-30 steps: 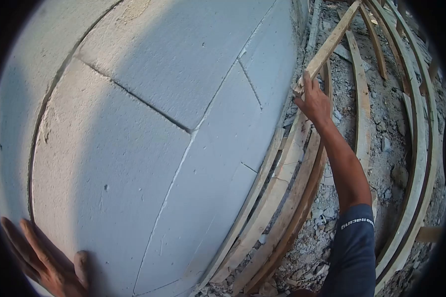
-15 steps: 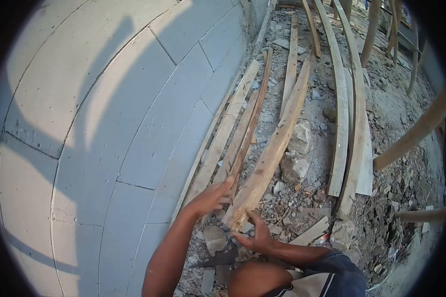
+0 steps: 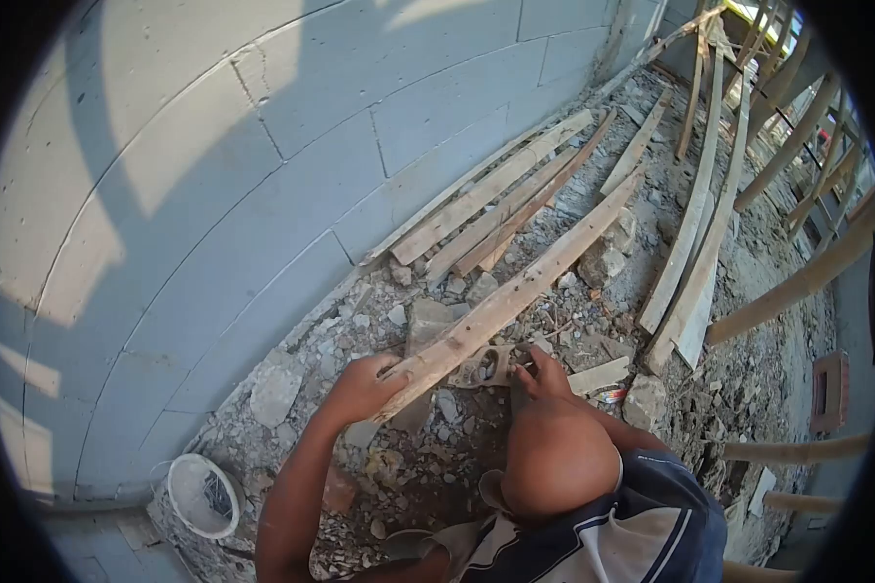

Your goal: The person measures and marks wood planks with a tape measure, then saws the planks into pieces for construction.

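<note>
My left hand [image 3: 365, 391] is closed around the near end of a long, rough wooden plank [image 3: 506, 296], which runs up and to the right over the rubble. To the right of that plank is my right hand [image 3: 542, 374], its fingers apart and off the wood. A flat, pale piece with holes [image 3: 483, 366] lies just left of my right hand's fingertips. Further up, several other planks [image 3: 496, 189] lie side by side along the foot of the wall.
A grey block wall [image 3: 262, 194] stands on the left. At the lower left sits a white-rimmed bucket [image 3: 204, 496]. Long boards [image 3: 695, 243] and slanting wooden poles [image 3: 797, 277] are on the right. Broken stones [image 3: 605, 255] lie beyond the plank.
The view has turned and shifted. The plank's near end has moved left with my left hand now on it. My right hand has let go of the plank and is off to its right.
</note>
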Demonstrator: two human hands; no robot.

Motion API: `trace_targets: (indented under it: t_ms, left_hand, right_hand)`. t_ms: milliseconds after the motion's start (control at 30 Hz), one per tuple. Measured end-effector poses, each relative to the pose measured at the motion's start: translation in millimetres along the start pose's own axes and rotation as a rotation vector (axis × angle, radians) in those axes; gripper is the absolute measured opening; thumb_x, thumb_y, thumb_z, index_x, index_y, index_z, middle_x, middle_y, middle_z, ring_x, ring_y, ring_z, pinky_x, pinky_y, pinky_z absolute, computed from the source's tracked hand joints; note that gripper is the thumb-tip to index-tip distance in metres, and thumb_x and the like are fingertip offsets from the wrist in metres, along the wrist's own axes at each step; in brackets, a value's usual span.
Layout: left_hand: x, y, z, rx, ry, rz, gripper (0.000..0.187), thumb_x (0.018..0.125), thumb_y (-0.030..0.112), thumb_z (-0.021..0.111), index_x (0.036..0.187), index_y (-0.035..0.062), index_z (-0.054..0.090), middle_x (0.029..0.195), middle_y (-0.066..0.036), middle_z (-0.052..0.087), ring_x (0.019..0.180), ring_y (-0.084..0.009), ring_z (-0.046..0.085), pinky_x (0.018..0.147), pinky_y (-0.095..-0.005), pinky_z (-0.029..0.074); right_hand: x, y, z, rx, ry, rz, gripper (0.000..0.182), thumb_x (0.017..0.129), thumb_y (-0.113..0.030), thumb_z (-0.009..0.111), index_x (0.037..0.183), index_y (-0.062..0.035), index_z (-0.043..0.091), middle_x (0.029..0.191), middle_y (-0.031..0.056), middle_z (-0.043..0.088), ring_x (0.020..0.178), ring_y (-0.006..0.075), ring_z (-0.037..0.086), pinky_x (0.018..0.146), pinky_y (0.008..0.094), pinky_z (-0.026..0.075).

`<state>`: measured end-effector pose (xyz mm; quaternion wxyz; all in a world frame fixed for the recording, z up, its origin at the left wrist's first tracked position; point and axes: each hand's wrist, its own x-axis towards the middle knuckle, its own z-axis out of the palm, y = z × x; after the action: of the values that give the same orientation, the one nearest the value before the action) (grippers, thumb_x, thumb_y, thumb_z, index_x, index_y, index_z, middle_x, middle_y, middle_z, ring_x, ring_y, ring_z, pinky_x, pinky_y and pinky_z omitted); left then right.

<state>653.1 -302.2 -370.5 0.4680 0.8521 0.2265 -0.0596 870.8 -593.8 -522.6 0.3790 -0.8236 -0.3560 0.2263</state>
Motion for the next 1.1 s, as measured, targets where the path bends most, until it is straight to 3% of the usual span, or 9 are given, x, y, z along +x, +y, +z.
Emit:
trace_targets:
  t_ms: [33,167,233,400,533,733,833,1033,1100]
  left_hand:
    - [-21,-9,-9,0.039,-0.001,-0.021,0.043,0.090,0.034,0.066,0.111,-0.0036,0.067,0.099,-0.020,0.070,0.089,-0.0260,0.067,0.083,-0.0380,0.050]
    - [-92,-70,-20,0.077,0.146,-0.053,0.046,0.085,0.035,0.073,0.115,0.0007,0.068,0.105,-0.019,0.070,0.095,-0.0309,0.069,0.089,-0.0395,0.051]
    - [-123,-98,-9,0.068,0.212,-0.128,0.049,0.083,0.037,0.075,0.117,0.0022,0.068,0.105,-0.019,0.070,0.096,-0.0315,0.069,0.088,-0.0399,0.051]
    - [-166,-138,31,0.165,0.307,-0.064,0.066,0.072,0.046,0.085,0.122,0.0065,0.066,0.105,-0.017,0.071,0.096,-0.0313,0.069,0.086,-0.0407,0.053]
    - [-198,-161,48,-0.040,0.308,-0.099,0.066,0.073,0.045,0.084,0.124,0.0071,0.065,0.105,-0.015,0.072,0.094,-0.0312,0.070,0.085,-0.0389,0.053]
    - [-258,-205,68,-0.281,0.508,-0.148,0.067,0.073,0.033,0.087,0.128,0.0034,0.063,0.110,-0.014,0.071,0.099,-0.0222,0.068,0.087,-0.0344,0.053]
    - [-293,-238,100,-0.377,0.725,-0.114,0.064,0.074,0.027,0.088,0.128,0.0021,0.063,0.121,-0.013,0.066,0.108,-0.0202,0.064,0.091,-0.0349,0.052]
    - [-330,-301,179,-0.785,1.469,-0.652,0.079,0.078,0.031,0.085,0.139,-0.0041,0.048,0.130,-0.017,0.054,0.122,-0.0256,0.055,0.099,-0.0380,0.048]
    - [-335,-314,191,-0.867,1.488,-0.687,0.077,0.085,0.024,0.080,0.144,-0.0045,0.040,0.133,-0.019,0.051,0.122,-0.0257,0.054,0.098,-0.0369,0.048]
  right_hand:
    - [5,-4,4,-0.009,-0.058,-0.030,0.054,0.092,-0.026,0.067,0.137,-0.0023,0.048,0.102,0.0194,0.067,0.084,0.0331,0.069,0.079,0.0442,0.055]
    - [50,-9,3,1.209,-0.056,0.459,0.068,0.092,-0.046,0.060,0.144,-0.0079,0.040,0.117,0.0152,0.061,0.108,0.0316,0.062,0.091,0.0491,0.050]
    - [73,-27,-1,1.351,0.094,0.487,0.077,0.090,-0.057,0.057,0.148,-0.0104,0.035,0.125,0.0150,0.058,0.115,0.0326,0.058,0.100,0.0513,0.046]
    - [111,-41,16,1.258,0.111,0.543,0.076,0.089,-0.057,0.063,0.144,-0.0109,0.041,0.132,0.0152,0.056,0.123,0.0361,0.054,0.109,0.0521,0.039]
    - [96,-72,18,1.311,0.064,0.439,0.058,0.094,-0.041,0.066,0.140,-0.0092,0.048,0.140,0.0146,0.053,0.127,0.0314,0.052,0.111,0.0475,0.039]
    - [64,-128,31,1.080,-0.069,0.332,0.064,0.093,-0.043,0.068,0.140,-0.0067,0.047,0.138,0.0138,0.054,0.129,0.0315,0.052,0.112,0.0487,0.039]
    - [35,-138,51,0.984,-0.161,0.447,0.063,0.093,-0.043,0.069,0.139,-0.0065,0.048,0.137,0.0134,0.055,0.128,0.0310,0.053,0.110,0.0493,0.041]
    - [20,-143,137,0.798,-0.495,0.528,0.069,0.092,-0.051,0.068,0.141,-0.0063,0.046,0.136,0.0140,0.055,0.130,0.0301,0.052,0.112,0.0492,0.038]
    - [28,-127,156,0.753,-0.517,0.564,0.072,0.092,-0.053,0.066,0.143,-0.0061,0.045,0.136,0.0135,0.056,0.129,0.0306,0.052,0.110,0.0489,0.039]
